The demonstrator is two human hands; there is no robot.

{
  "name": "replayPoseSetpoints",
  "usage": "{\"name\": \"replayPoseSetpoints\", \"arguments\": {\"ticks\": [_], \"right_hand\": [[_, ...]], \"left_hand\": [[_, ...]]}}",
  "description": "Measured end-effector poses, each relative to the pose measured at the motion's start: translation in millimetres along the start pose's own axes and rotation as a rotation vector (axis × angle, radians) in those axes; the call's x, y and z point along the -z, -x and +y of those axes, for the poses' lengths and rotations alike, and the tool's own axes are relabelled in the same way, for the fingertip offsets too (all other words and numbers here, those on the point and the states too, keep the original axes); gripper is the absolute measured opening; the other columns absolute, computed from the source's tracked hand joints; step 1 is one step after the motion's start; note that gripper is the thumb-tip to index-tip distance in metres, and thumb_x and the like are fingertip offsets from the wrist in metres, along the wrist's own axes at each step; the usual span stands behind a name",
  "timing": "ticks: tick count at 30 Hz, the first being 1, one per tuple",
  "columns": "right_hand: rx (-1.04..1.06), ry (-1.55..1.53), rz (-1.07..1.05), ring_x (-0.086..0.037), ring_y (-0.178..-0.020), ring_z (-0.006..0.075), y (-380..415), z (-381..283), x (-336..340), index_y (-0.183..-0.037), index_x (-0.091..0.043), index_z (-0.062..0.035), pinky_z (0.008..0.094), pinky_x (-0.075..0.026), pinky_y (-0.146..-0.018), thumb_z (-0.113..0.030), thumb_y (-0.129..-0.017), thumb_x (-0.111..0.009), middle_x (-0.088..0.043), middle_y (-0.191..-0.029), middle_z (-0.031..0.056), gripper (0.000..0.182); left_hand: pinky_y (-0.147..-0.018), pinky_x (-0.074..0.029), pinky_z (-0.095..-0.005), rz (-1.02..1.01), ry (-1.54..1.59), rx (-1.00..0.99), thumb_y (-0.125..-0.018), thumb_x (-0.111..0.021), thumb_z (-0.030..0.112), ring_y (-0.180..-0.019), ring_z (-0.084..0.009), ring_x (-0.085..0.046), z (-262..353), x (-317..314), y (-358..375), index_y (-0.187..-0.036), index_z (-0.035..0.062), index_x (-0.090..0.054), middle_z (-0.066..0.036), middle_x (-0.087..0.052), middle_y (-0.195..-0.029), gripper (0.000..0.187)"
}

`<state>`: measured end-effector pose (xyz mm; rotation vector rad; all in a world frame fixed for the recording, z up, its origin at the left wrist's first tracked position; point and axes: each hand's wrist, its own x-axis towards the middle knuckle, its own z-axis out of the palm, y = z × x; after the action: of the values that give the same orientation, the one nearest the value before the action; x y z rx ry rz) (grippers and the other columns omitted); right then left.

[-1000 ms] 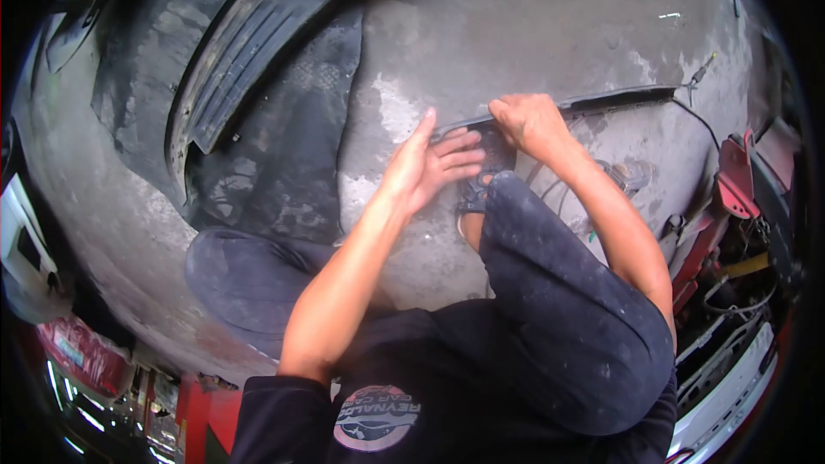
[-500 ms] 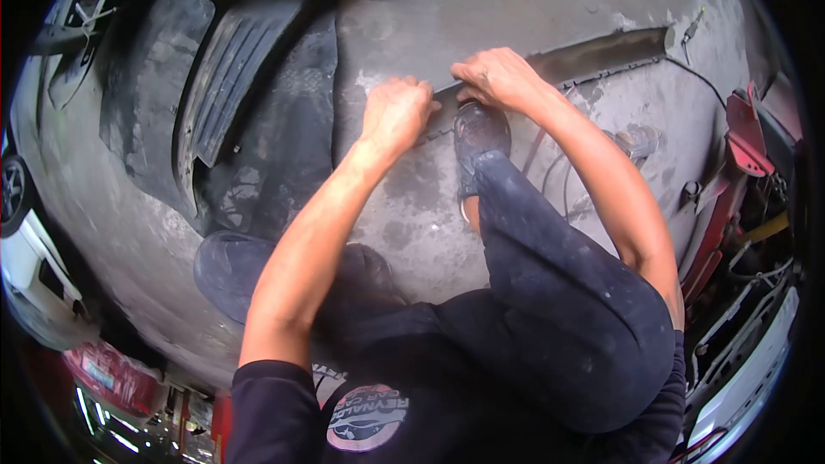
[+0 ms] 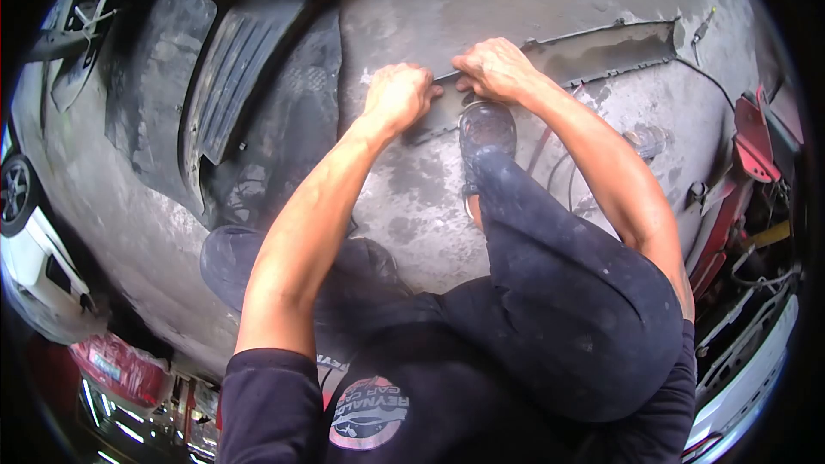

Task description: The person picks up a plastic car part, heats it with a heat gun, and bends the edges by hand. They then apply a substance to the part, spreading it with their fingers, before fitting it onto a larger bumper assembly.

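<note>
A long dark strip-like panel point(image 3: 601, 55) lies on the concrete floor, running from between my hands toward the right. My left hand point(image 3: 402, 96) has its fingers curled over the panel's upper edge near its left end. Just to the right, my right hand point(image 3: 494, 71) pinches the same edge with bent fingers. A small gap separates the two hands. My dark shoe point(image 3: 487, 131) is right below my right hand, against the panel's lower side.
A ribbed black plastic part point(image 3: 245, 69) lies on a dark sheet point(image 3: 314, 103) at the left. Red metal equipment point(image 3: 753, 137) stands at the right, with a cable point(image 3: 709, 82) near it. A white car point(image 3: 39, 249) shows at the far left.
Both hands have shifted slightly upward along with the panel's edge, still gripping it. The whole view has shifted a little.
</note>
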<state>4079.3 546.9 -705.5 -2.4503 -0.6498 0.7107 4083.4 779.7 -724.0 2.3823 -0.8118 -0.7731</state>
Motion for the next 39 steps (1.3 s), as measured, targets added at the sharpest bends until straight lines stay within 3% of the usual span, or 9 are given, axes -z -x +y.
{"name": "replayPoseSetpoints", "arguments": {"ticks": [4, 10, 18, 30, 31, 33, 34, 35, 39], "right_hand": [[-0.028, 0.038, -0.038, -0.073, -0.085, 0.0382, -3, -1, 1, -0.087, -0.072, -0.0043, 0.0504, -0.055, -0.074, -0.007, -0.075, -0.077, -0.075, -0.081, 0.0149, 0.013], [-0.059, 0.077, -0.141, -0.072, -0.089, 0.0425, -4, -5, 15, -0.091, -0.071, -0.0019, 0.0533, -0.055, -0.078, -0.023, -0.087, -0.080, -0.075, -0.086, 0.0184, 0.024], [0.017, 0.033, -0.141, -0.070, -0.084, 0.0459, 9, 1, 29, -0.090, -0.067, -0.0010, 0.0550, -0.053, -0.072, -0.020, -0.091, -0.077, -0.070, -0.080, 0.0233, 0.021], [0.010, 0.112, -0.049, -0.069, -0.077, 0.0459, 13, 1, 14, -0.089, -0.068, -0.0032, 0.0546, -0.053, -0.067, -0.021, -0.091, -0.076, -0.069, -0.074, 0.0215, 0.020], [0.017, 0.123, -0.041, -0.069, -0.077, 0.0459, 15, -2, 20, -0.089, -0.068, -0.0032, 0.0546, -0.053, -0.067, -0.021, -0.091, -0.076, -0.069, -0.074, 0.0215, 0.020], [0.012, 0.143, -0.049, -0.069, -0.082, 0.0437, 29, -13, 22, -0.087, -0.059, -0.0038, 0.0539, -0.052, -0.071, -0.022, -0.089, -0.078, -0.068, -0.078, 0.0176, 0.027], [-0.043, 0.181, -0.092, -0.069, -0.092, 0.0406, 37, -20, 22, -0.089, -0.063, -0.0040, 0.0519, -0.054, -0.083, -0.022, -0.087, -0.080, -0.068, -0.085, 0.0158, 0.025], [-0.051, 0.182, -0.090, -0.069, -0.092, 0.0406, 47, -27, 22, -0.089, -0.063, -0.0040, 0.0519, -0.054, -0.083, -0.022, -0.087, -0.080, -0.068, -0.085, 0.0158, 0.025], [0.033, 0.243, 0.344, -0.068, -0.110, 0.0376, 99, -59, 41, -0.107, -0.072, -0.0036, 0.0497, -0.053, -0.101, -0.010, -0.086, -0.075, -0.071, -0.109, 0.0165, 0.022]], "left_hand": [[-0.077, -0.056, -0.0522, -0.006, 0.033, 0.027, -0.092, -0.077, 0.034, -0.086, -0.0429, -0.071, -4, -4, -1, -0.080, 0.0021, -0.072, -0.020, -0.073, -0.087, 0.035], [-0.077, -0.056, -0.0522, 0.023, 0.027, 0.025, -0.094, -0.076, 0.032, -0.087, -0.0427, -0.072, 2, 3, 5, -0.083, 0.0025, -0.072, -0.021, -0.074, -0.088, 0.032], [-0.072, -0.057, -0.0540, -0.085, -0.058, -0.070, -0.095, -0.074, 0.032, -0.080, -0.0445, -0.073, 4, 16, 9, -0.083, 0.0031, -0.073, -0.022, -0.072, -0.081, 0.031], [-0.071, -0.057, -0.0543, 0.076, -0.004, -0.030, -0.096, -0.073, 0.033, -0.077, -0.0453, -0.072, 5, 6, 19, -0.084, 0.0041, -0.071, -0.023, -0.072, -0.078, 0.031], [-0.073, -0.057, -0.0535, 0.051, -0.002, -0.009, -0.095, -0.074, 0.031, -0.083, -0.0446, -0.072, 11, 8, 24, -0.088, 0.0034, -0.070, -0.022, -0.073, -0.086, 0.029], [-0.075, -0.057, -0.0520, 0.081, 0.070, 0.078, -0.093, -0.075, 0.022, -0.092, -0.0424, -0.072, 19, 6, 42, -0.097, 0.0037, -0.071, -0.020, -0.073, -0.099, 0.020], [-0.075, -0.057, -0.0520, 0.080, 0.069, 0.076, -0.093, -0.075, 0.022, -0.092, -0.0424, -0.072, 23, 3, 54, -0.097, 0.0037, -0.071, -0.020, -0.073, -0.099, 0.020], [-0.076, -0.058, -0.0511, 0.110, 0.107, 0.097, -0.092, -0.073, 0.016, -0.094, -0.0418, -0.072, 26, -1, 67, -0.104, 0.0046, -0.072, -0.018, -0.073, -0.104, 0.017], [-0.081, -0.060, -0.0479, 0.277, 0.306, 0.168, -0.086, -0.069, 0.000, -0.097, -0.0395, -0.073, 49, -10, 102, -0.122, 0.0078, -0.074, -0.015, -0.073, -0.113, 0.037]]}}
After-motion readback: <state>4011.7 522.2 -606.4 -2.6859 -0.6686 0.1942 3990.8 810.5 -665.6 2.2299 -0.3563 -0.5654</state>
